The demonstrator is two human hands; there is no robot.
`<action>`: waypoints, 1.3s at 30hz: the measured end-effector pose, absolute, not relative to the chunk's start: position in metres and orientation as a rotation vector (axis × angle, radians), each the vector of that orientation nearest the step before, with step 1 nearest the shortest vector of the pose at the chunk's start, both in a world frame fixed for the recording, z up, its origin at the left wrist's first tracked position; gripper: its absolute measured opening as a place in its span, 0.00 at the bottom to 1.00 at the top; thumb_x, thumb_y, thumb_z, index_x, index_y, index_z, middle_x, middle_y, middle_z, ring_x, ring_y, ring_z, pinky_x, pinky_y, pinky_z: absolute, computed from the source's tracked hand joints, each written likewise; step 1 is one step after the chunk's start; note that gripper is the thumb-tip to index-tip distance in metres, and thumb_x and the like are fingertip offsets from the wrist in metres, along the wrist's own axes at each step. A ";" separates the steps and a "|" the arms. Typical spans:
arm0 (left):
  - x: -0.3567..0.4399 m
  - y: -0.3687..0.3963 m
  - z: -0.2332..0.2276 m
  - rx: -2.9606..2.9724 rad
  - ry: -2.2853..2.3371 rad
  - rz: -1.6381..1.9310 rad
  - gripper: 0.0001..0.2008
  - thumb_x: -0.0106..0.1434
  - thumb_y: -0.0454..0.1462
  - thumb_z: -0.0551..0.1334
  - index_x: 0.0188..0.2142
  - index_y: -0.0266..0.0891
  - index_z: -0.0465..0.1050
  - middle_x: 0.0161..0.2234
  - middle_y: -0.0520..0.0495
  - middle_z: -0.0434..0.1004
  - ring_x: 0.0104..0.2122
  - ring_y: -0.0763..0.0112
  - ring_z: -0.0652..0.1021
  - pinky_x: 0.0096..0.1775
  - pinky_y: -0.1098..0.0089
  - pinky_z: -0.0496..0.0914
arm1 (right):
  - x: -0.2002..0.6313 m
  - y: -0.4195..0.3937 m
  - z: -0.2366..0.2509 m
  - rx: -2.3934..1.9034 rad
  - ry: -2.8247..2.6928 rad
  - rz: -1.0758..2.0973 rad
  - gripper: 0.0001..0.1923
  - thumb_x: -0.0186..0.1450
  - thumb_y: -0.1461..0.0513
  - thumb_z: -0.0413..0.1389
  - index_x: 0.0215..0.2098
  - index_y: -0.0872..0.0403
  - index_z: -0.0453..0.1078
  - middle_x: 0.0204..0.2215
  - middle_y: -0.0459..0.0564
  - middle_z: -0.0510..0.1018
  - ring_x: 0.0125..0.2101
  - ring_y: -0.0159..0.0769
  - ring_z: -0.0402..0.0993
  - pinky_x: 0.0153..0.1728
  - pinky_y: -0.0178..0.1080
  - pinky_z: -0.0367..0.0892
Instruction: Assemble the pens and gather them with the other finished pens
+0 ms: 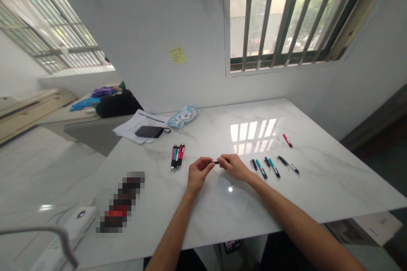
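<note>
Over the middle of the white marble-look table, my left hand (199,172) and my right hand (234,165) meet fingertip to fingertip. Both pinch a small black pen part (216,162), mostly hidden by the fingers. To the left, several whole pens (177,157) in red, teal, white and black lie side by side. Pen pieces are laid out right of my right hand: teal barrels (261,168) beside black grip pieces (254,165), and a black piece (282,160) near a black-and-clear one (295,170). Farther back lies a red barrel (287,140) with a thin clear piece near it.
At the back left, a black pouch (149,131) with a wrist loop rests on papers (135,123), next to a blue-and-white packet (183,117). A pixelated dark item (122,203) is at the left. The table (324,178) meets a wall behind, with a barred window above.
</note>
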State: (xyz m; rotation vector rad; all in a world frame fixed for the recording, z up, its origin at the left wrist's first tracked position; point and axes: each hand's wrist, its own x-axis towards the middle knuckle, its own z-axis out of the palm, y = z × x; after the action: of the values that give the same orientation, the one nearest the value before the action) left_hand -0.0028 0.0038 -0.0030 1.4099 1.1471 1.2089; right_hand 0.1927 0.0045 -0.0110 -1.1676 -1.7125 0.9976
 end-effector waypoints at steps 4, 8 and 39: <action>0.000 0.003 -0.002 1.064 1.034 1.237 0.24 0.52 0.48 0.77 0.44 0.39 0.78 0.38 0.46 0.83 0.37 0.68 0.82 0.44 0.67 0.77 | 0.187 -0.004 0.001 -1.117 -1.794 0.961 0.26 0.75 0.49 0.49 0.23 0.52 0.70 0.19 0.42 0.70 0.22 0.31 0.64 0.30 0.36 0.58; -0.005 0.004 0.003 0.898 0.923 1.197 0.24 0.55 0.48 0.76 0.47 0.41 0.77 0.43 0.46 0.82 0.42 0.67 0.83 0.46 0.67 0.77 | 0.226 -0.006 0.028 -1.226 -1.809 0.658 0.21 0.73 0.49 0.54 0.27 0.52 0.73 0.23 0.46 0.77 0.25 0.34 0.68 0.32 0.37 0.61; 0.017 -0.002 -0.002 0.959 0.977 1.086 0.25 0.46 0.47 0.81 0.41 0.36 0.85 0.39 0.43 0.85 0.36 0.67 0.80 0.49 0.62 0.74 | 0.245 -0.024 0.024 -1.262 -1.322 1.014 0.20 0.58 0.49 0.69 0.43 0.52 0.78 0.33 0.50 0.83 0.29 0.37 0.80 0.31 0.41 0.77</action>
State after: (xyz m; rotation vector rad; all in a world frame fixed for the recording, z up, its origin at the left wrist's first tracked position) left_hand 0.0166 -0.0024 -0.0023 0.9587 0.9769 1.0858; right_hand 0.2446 -0.0244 0.0241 -1.2617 -1.3224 1.0141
